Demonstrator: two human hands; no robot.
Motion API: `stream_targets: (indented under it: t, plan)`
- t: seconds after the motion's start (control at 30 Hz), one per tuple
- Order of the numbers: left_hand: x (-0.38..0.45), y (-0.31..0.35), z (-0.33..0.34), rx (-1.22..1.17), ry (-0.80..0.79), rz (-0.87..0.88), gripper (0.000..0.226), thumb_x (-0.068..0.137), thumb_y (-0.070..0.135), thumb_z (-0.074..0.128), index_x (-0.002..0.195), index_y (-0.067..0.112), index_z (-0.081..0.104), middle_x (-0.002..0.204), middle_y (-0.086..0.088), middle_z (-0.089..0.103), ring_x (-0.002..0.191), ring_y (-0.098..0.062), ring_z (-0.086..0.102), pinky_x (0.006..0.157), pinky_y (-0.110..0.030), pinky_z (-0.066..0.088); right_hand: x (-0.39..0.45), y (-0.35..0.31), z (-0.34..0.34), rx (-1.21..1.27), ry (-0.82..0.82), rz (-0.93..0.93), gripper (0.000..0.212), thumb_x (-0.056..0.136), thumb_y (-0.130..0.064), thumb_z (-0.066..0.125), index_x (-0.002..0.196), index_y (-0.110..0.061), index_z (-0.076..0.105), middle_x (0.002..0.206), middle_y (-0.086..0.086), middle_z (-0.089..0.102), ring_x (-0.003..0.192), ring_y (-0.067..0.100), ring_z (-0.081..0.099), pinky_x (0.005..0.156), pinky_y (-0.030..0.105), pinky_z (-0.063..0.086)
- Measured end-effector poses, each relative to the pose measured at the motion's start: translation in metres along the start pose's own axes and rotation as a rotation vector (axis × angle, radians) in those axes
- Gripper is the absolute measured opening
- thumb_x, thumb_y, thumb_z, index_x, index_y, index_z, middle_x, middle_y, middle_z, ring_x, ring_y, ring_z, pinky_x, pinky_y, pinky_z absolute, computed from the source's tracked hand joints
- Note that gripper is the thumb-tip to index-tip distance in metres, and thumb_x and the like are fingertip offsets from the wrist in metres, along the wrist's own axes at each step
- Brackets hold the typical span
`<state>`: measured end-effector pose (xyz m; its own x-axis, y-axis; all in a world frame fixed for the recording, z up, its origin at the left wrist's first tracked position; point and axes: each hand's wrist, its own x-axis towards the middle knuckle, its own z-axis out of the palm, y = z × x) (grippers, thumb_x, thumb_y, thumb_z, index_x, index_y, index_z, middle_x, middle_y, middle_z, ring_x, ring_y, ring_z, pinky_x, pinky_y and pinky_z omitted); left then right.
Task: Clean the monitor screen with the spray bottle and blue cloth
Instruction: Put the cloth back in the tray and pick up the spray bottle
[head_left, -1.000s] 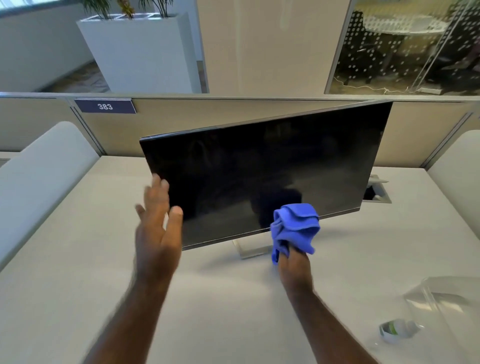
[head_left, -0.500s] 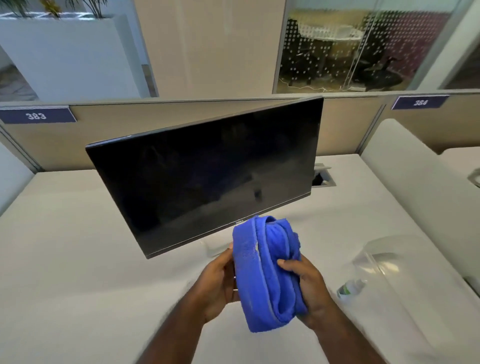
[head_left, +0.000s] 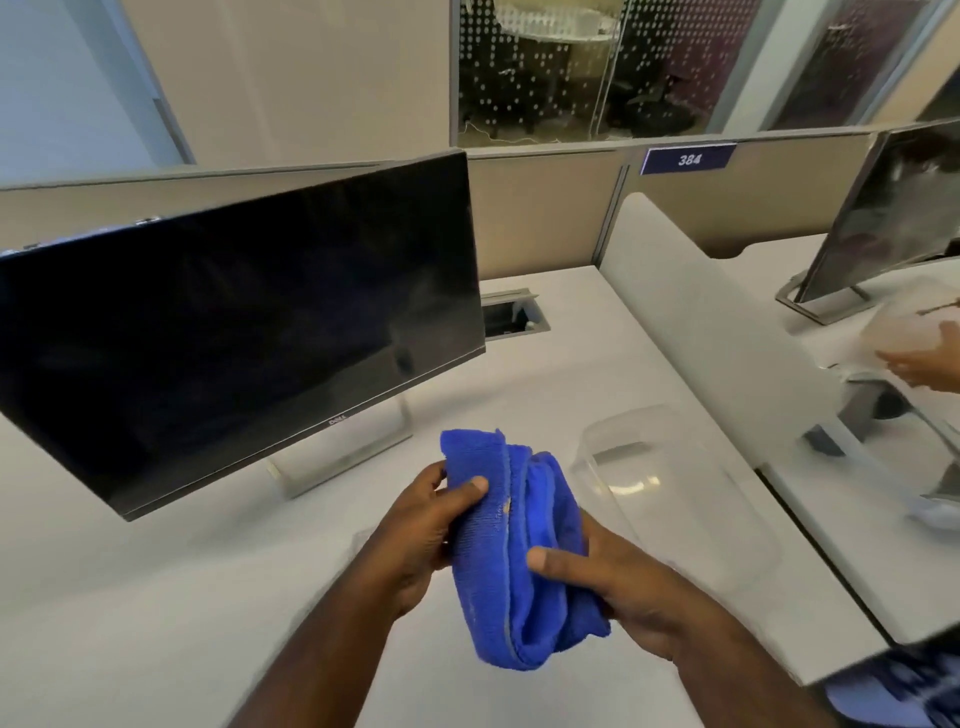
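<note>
1. Head view, change: since the earlier frames, the left hand (head_left: 421, 535) has left the monitor's edge and joined the right hand (head_left: 618, 587) on the blue cloth (head_left: 519, 551), which has come off the screen and now sits lower, in front of the monitor (head_left: 239, 332); the view has also swung to the right.
2. Head view, hands: both hands hold the bunched, folded cloth above the white desk (head_left: 156, 623). The left thumb lies across the cloth's upper left face with the remaining fingers curled behind it. The right thumb presses on the lower middle, with the palm cupping the cloth from the right.
3. Head view, monitor: its dark screen is tilted, left end lower and nearer, on a silver stand (head_left: 343, 447). The cloth is just in front of it, not touching.
4. Head view, surroundings: a clear plastic cover (head_left: 675, 493) lies on the desk just right of the hands. The spray bottle cannot be made out, possibly hidden by the hands. A cable opening (head_left: 511, 314) sits behind the monitor, a sign reading 384 (head_left: 688, 158) hangs on the partition, and a second monitor (head_left: 893, 218) and another person's hand (head_left: 924, 358) appear at far right.
</note>
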<state>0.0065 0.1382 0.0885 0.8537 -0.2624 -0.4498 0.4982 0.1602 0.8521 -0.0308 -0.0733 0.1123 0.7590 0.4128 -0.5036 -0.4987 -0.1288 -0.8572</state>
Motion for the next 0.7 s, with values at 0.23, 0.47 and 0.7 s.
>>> stream_targets:
  t: [0.23, 0.47, 0.7]
  plan:
    - [0.055, 0.000, 0.098, 0.033, 0.040, 0.081, 0.055, 0.086, 0.010, 0.072, 0.124, 0.041, 0.047, 0.122, 0.004, 0.065, 0.098, -0.015, 0.071, 0.065, -0.030, 0.059, -0.030, 0.009, -0.095, -0.022, 0.396, 0.005, 0.070, 0.065, -0.023, 0.083, 0.127, -0.027, 0.051, 0.108, 0.001, 0.074, 0.090, 0.016, 0.074, 0.061, 0.025, 0.056]
    - [0.117, -0.013, 0.174, 0.118, 0.065, 0.012, 0.059, 0.084, 0.003, 0.069, 0.133, 0.024, 0.043, 0.116, -0.008, 0.065, 0.101, -0.025, 0.068, 0.082, -0.045, 0.060, -0.032, 0.029, -0.193, -0.213, 0.576, 0.004, 0.052, 0.078, -0.018, 0.081, 0.124, -0.024, 0.059, 0.106, -0.001, 0.073, 0.087, 0.010, 0.072, 0.074, 0.030, 0.060]
    - [0.153, -0.033, 0.206, 0.246, 0.118, -0.078, 0.032, 0.082, -0.003, 0.062, 0.095, 0.025, 0.054, 0.101, -0.008, 0.066, 0.099, -0.029, 0.066, 0.081, -0.049, 0.060, -0.012, 0.052, -0.224, -0.430, 0.740, 0.071, 0.070, 0.079, -0.015, 0.077, 0.140, -0.022, 0.044, 0.119, 0.004, 0.062, 0.098, 0.022, 0.066, 0.082, 0.042, 0.058]
